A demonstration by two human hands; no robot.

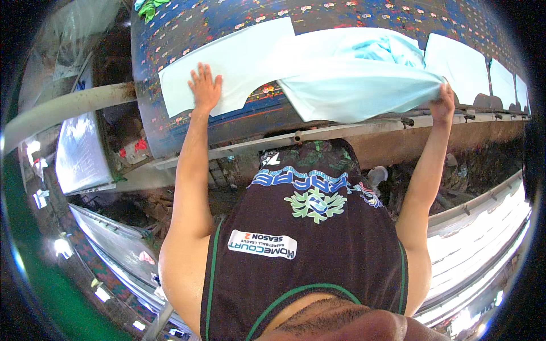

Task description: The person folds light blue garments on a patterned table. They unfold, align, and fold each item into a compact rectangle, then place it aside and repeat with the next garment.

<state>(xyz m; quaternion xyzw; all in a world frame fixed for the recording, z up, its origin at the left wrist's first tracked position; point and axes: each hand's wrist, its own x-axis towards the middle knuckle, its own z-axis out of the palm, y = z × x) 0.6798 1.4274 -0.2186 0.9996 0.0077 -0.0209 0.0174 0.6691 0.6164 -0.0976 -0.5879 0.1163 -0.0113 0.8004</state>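
My left hand [205, 89] lies flat, fingers apart, on a pale, whitish-blue cut fabric panel [243, 64] with a curved notch along its near edge. To the right, my right hand [442, 102] pinches the corner of a pale blue fabric piece [358, 91], which stretches slackly along the near side of the table. Behind that stretch the fabric is bunched in folds [379, 50]. Whether the flat panel and the held fabric are one piece, I cannot tell. Both rest at least partly on a long, paint-speckled printing table [192, 25].
More pale fabric panels [456, 68] lie in a row to the right. A metal rail [256, 143] with short pipe stubs runs along the near edge. Green cloth [149, 8] sits at the far left corner. A thick pipe [72, 104] stands left; another long table [477, 247] is behind me.
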